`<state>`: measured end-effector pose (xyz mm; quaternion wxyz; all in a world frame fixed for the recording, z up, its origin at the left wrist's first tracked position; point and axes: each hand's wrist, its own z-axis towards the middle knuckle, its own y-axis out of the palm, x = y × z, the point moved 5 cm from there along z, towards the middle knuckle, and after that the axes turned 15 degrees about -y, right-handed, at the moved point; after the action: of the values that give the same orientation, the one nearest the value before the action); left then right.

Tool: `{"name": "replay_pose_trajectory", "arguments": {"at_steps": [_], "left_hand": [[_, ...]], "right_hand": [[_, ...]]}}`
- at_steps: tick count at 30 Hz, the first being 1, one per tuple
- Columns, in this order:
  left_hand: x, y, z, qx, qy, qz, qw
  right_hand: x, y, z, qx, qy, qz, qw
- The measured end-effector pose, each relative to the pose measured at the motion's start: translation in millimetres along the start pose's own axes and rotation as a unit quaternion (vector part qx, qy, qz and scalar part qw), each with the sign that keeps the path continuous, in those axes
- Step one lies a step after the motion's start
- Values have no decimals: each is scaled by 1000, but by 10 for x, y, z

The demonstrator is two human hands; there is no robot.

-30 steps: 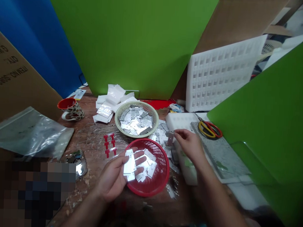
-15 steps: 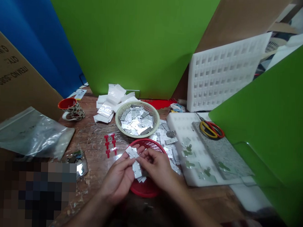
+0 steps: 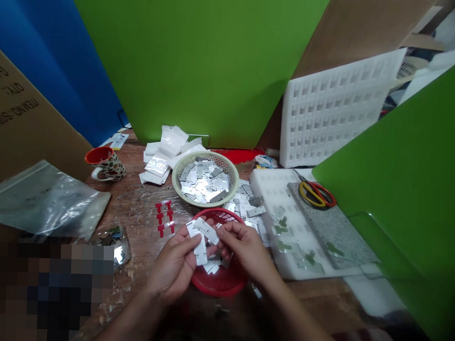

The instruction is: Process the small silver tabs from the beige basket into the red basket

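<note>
My left hand (image 3: 179, 261) is closed on a flat silver-white metal plate (image 3: 199, 249), its thumb pressed on top. A second metal plate (image 3: 206, 231) with small holes crosses over the first, and my right hand (image 3: 243, 245) pinches its right end. Both hands are above a red plastic basket (image 3: 223, 287), in which several similar plates (image 3: 211, 265) lie. Just behind stands a cream basket (image 3: 177, 188) heaped with metal plates (image 3: 205, 179). More loose plates (image 3: 245, 201) are spread on the table to its right.
Six-odd, that is several, red T-shaped pieces (image 3: 159, 218) lie left of the red basket. A patterned mug (image 3: 113, 169) and a plastic bag (image 3: 50, 204) stand farther left. On the right, scissors (image 3: 312, 194) rest on a grey slab (image 3: 333, 239) over white foam (image 3: 264, 191).
My right hand has moved slightly right and lifted one end of a plate, which now lies angled across the other. My left hand keeps its hold.
</note>
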<state>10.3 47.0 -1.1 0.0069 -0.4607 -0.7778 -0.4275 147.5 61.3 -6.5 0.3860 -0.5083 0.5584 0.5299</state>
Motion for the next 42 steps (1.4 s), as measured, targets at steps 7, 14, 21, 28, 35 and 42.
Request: {"name": "replay_pose_trajectory", "arguments": {"at_steps": [7,14,21,28,35,42], "left_hand": [[37,-8,-11,3,16,0,1000],[40,-30,-16,14,15,6,1000],[51,-14,-13,13,15,10,1000],[47,13,-36,6,13,-2,1000],[51,-17,-45,19,13,-15,1000],[87,-24,-57,23,24,-6,999]], "right_hand": [[45,-8,-31,3,2,20,1000],[-17,-26,-55,-2,-16,-1,1000],[-159,-52,-90,-9,-71,-64,995],[-61,-13,-105,-8,-44,-55,997],[-225,-67,-139,26,-189,-184,964],[-401,-27,-348,-43,-468,-348,811]]}}
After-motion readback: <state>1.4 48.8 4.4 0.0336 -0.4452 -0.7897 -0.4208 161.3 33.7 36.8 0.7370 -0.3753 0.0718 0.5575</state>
